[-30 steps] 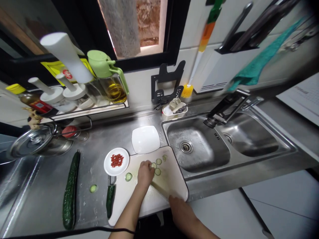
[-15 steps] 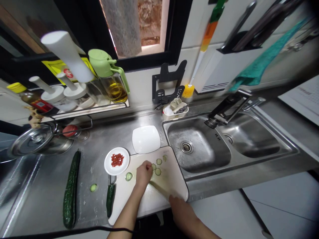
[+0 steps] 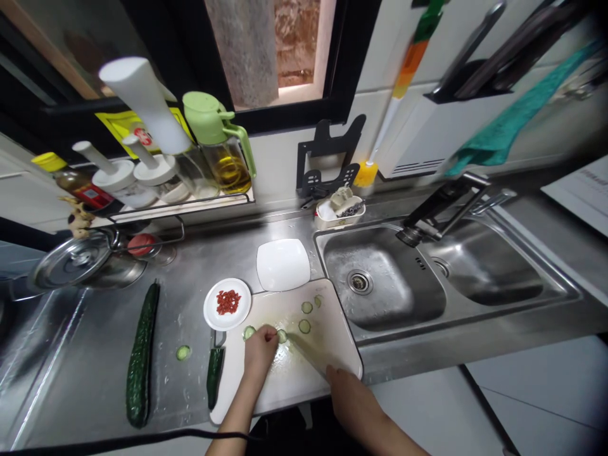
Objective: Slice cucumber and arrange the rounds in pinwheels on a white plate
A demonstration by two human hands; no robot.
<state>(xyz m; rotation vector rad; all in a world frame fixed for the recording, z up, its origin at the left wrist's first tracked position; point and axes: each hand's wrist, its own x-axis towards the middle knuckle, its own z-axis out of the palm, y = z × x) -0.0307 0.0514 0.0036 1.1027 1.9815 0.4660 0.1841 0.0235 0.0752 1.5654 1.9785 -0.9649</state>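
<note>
My left hand (image 3: 262,348) is over the middle of the white cutting board (image 3: 289,389), its fingers pinched at the edge of a cucumber slice (image 3: 282,336). My right hand (image 3: 352,396) grips a knife (image 3: 308,356) at the board's right side; the handle is hidden in the fist, and the blade points up and left to that slice. Two round cucumber slices (image 3: 304,326) and a smaller piece (image 3: 318,301) lie flat farther right. Another slice (image 3: 248,332) is partly behind my left hand. A cut length of cucumber (image 3: 215,377) rests along the board's left edge.
A plate of chopped red pieces (image 3: 208,304) and a white square dish (image 3: 284,265) stand behind the board. Left on the counter are a whole cucumber (image 3: 141,358) and a loose slice (image 3: 183,353). The double sink (image 3: 380,278) is right; a black cable (image 3: 190,433) crosses the front.
My left hand has moved left and toward me, and the cucumber slice at its fingertips has come along, away from the other slices. The knife stays beside it in my right hand.
</note>
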